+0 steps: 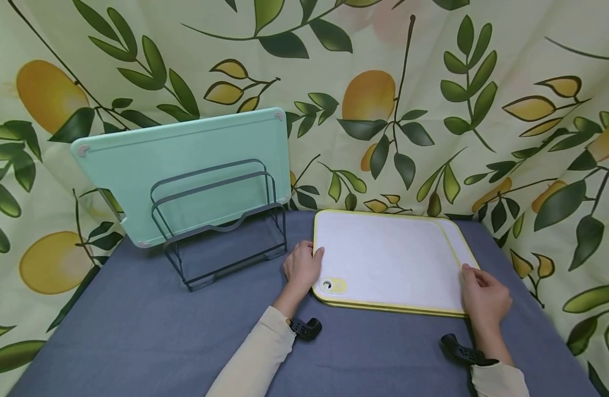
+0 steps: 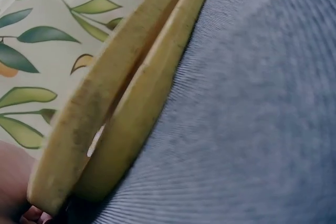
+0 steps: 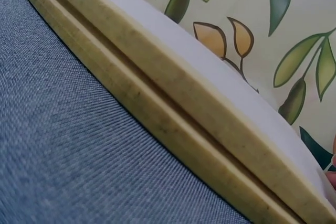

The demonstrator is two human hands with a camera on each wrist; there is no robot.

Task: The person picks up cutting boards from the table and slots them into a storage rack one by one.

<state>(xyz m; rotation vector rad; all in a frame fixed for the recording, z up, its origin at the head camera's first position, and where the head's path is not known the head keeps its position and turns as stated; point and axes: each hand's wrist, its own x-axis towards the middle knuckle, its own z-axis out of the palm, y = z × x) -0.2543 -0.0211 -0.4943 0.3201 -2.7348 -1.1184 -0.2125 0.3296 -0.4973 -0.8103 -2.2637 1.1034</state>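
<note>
Two white cutting boards with yellow edges lie stacked at the right of the table. My left hand [image 1: 303,266] grips the left edge of the upper cutting board [image 1: 384,259], thumb on top. At the opposite edge my right hand [image 1: 485,295] pinches the same board between thumb and fingers. The lower cutting board [image 2: 139,114] sits on the cloth beneath it, with a narrow dark gap between the two in both wrist views. A round hole shows in the upper board's near left corner. Only a little of the right hand's fingers [image 3: 333,166] appears in the right wrist view.
A black wire rack [image 1: 225,264] stands on the left of the blue-grey tablecloth [image 1: 150,331]. Behind its front bars a large mint-green cutting board [image 1: 205,149] leans upright in it. A curtain [image 1: 423,110] with fruit and leaf print borders the back and sides.
</note>
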